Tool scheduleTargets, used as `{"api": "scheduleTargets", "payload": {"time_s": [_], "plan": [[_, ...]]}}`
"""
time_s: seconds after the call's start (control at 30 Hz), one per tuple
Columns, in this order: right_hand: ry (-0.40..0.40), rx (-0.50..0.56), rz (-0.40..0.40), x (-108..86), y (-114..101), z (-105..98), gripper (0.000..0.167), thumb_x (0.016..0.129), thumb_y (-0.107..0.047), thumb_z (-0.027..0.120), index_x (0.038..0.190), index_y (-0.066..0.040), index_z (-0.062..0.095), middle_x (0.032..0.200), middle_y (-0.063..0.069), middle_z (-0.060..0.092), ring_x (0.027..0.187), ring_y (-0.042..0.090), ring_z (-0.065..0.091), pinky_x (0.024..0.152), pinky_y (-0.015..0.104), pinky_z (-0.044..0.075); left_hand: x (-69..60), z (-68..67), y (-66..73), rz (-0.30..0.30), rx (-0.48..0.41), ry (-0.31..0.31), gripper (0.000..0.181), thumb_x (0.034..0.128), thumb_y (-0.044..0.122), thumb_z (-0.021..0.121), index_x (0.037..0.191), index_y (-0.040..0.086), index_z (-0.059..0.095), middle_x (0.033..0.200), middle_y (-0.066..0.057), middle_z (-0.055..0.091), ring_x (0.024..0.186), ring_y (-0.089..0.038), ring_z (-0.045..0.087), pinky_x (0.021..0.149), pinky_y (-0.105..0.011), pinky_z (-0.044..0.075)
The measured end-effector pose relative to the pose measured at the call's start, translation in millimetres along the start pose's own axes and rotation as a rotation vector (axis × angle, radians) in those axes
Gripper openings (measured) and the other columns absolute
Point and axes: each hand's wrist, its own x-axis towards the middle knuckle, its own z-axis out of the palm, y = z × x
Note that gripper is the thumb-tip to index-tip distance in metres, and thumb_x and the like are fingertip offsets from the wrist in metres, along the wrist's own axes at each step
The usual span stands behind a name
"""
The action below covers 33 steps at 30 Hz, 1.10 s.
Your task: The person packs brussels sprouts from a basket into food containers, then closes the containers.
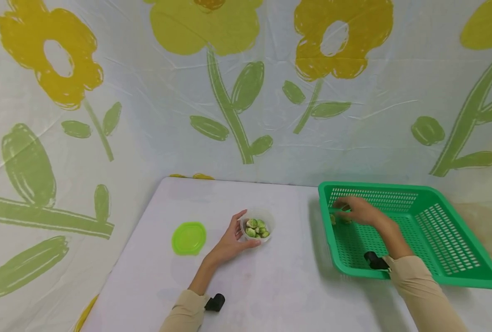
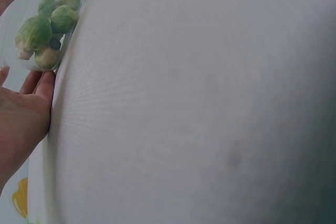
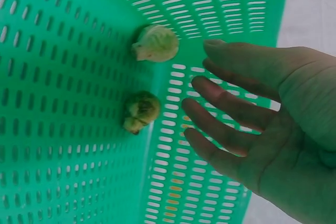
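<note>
My left hand (image 1: 228, 242) holds a clear round plastic container (image 1: 267, 216) on the table, thumb and fingers spread around its sides. Several green Brussels sprouts (image 1: 257, 228) lie inside; the left wrist view shows the sprouts (image 2: 35, 34) through the see-through wall. Over at the right, my right hand (image 1: 359, 211) reaches into a green plastic basket (image 1: 330, 237). Two Brussels sprouts lie there: a paler sprout (image 3: 157, 43) and a browner sprout (image 3: 142, 109). The right hand's fingers are spread and slightly bent near both, apart from them, with nothing in the grasp.
A lime-green lid (image 1: 189, 238) lies flat on the white-covered table (image 1: 279, 286), left of the container. Behind the table hangs a flower-print curtain (image 1: 154, 115). The basket's raised, slotted walls surround the right hand.
</note>
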Motion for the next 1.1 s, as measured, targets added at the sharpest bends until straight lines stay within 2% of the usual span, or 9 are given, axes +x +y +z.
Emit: {"api": "scheduleTargets", "payload": {"time_s": [0.47, 0.63, 0.83, 0.93, 1.1], "plan": [[-0.056, 0.015, -0.064, 2.6, 5.8, 5.8, 0.029, 0.094, -0.004, 0.073, 0.113, 0.015, 0.065, 0.110, 0.030, 0.067, 0.102, 0.050, 0.064, 0.086, 0.058, 0.056, 0.0, 0.7, 1.2, 0.004, -0.006, -0.009, 0.101, 0.0864, 0.028, 0.086, 0.162, 0.031, 0.020, 0.152, -0.015, 0.039, 0.150, -0.027, 0.031, 0.124, -0.048, 0.025], [-0.082, 0.040, -0.059, 6.1, 7.6, 9.3, 0.028, 0.095, -0.004, 0.072, 0.113, 0.015, 0.065, 0.109, 0.029, 0.067, 0.102, 0.049, 0.064, 0.087, 0.056, 0.057, 0.2, -0.5, -0.1, 0.006, 0.001, -0.010, 0.102, 0.0856, 0.032, 0.087, 0.162, 0.033, 0.019, 0.153, -0.014, 0.039, 0.150, -0.029, 0.032, 0.124, -0.049, 0.025], [-0.067, 0.015, -0.053, 9.4, 6.7, 13.4, 0.022, 0.095, -0.001, 0.071, 0.111, 0.013, 0.065, 0.106, 0.027, 0.067, 0.099, 0.046, 0.065, 0.084, 0.054, 0.058, -0.8, -0.7, 0.3, 0.004, 0.005, -0.008, 0.103, 0.0851, 0.033, 0.087, 0.162, 0.032, 0.019, 0.153, -0.014, 0.039, 0.150, -0.028, 0.031, 0.124, -0.050, 0.025], [-0.059, -0.015, -0.053, 11.0, 5.5, 14.5, 0.018, 0.096, -0.001, 0.069, 0.109, 0.010, 0.066, 0.103, 0.022, 0.068, 0.096, 0.040, 0.066, 0.081, 0.051, 0.057, -1.3, -0.5, 0.5, 0.006, 0.006, -0.005, 0.103, 0.0856, 0.032, 0.087, 0.163, 0.031, 0.018, 0.153, -0.014, 0.039, 0.150, -0.029, 0.031, 0.124, -0.049, 0.025], [-0.029, -0.038, -0.089, 12.2, 4.5, 15.9, 0.013, 0.094, 0.000, 0.070, 0.105, 0.008, 0.067, 0.097, 0.018, 0.068, 0.090, 0.036, 0.066, 0.077, 0.050, 0.057, -2.5, -0.5, 0.4, 0.001, 0.003, -0.006, 0.103, 0.0860, 0.031, 0.086, 0.163, 0.031, 0.018, 0.153, -0.014, 0.039, 0.150, -0.028, 0.031, 0.124, -0.048, 0.025]]}}
